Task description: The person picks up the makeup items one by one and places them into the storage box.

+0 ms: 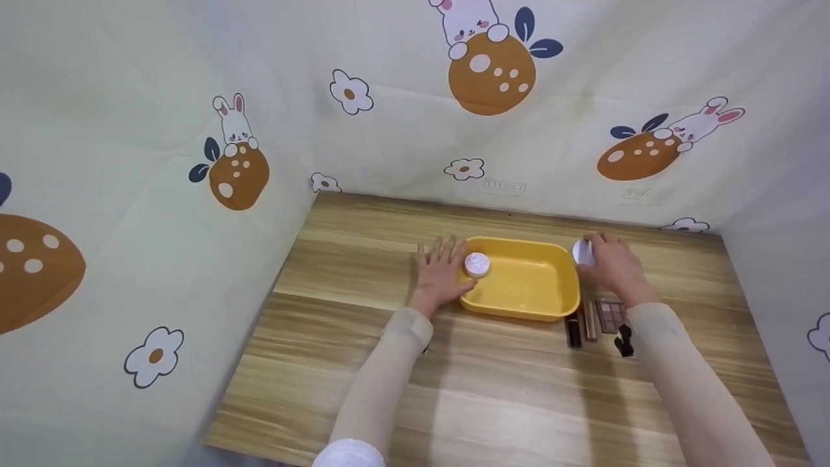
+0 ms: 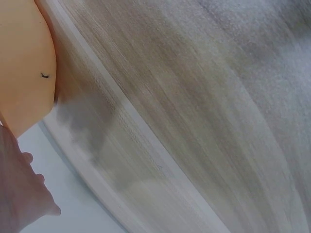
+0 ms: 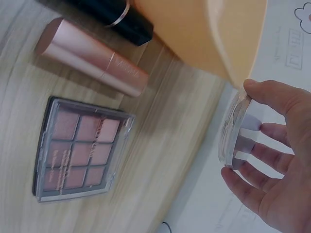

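A yellow plastic basin (image 1: 522,285) sits on the table, with a round white-topped jar (image 1: 477,264) inside by its left wall. My left hand (image 1: 442,277) rests against the basin's left side, its fingers spread and straight. In the left wrist view, part of that hand (image 2: 24,189) shows below the basin wall (image 2: 26,63). Just off the basin's right end, my right hand (image 1: 616,267) holds up a round, flat compact (image 1: 583,251). The right wrist view has the compact (image 3: 234,131) edge-on, pinched between thumb and fingertips, close to the basin's rim.
Right of the basin lie a black tube (image 1: 574,332), a rose-gold lipstick tube (image 1: 590,322) and an eyeshadow palette (image 1: 611,316) with a clear lid. A small black object (image 1: 624,341) is near my right sleeve. Patterned cloth (image 1: 402,149) walls the wooden table (image 1: 363,259).
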`<state>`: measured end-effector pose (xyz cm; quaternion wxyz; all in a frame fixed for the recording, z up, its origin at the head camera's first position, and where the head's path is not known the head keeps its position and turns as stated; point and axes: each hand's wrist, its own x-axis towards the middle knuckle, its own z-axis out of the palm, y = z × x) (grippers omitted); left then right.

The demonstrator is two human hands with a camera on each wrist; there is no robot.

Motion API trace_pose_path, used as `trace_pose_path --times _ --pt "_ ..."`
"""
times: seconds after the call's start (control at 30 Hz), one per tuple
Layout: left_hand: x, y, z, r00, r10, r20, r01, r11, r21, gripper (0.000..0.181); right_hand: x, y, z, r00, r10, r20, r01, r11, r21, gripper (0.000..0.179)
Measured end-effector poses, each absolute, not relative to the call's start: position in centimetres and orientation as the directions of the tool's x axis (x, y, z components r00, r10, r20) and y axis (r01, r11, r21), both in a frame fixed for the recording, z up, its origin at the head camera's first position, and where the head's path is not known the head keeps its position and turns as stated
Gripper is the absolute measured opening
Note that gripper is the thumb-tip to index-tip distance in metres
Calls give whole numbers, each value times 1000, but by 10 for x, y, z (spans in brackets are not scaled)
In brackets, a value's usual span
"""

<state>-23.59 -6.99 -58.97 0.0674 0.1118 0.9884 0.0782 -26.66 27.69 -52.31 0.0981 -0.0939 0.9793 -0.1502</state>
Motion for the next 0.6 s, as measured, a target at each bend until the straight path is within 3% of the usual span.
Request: trace_pose_path --times 0.6 --pt "-233 -71 -590 -967 245 -68 227 953 203 87 -265 233 -519 -947 -310 -87 -265 904 -336 69"
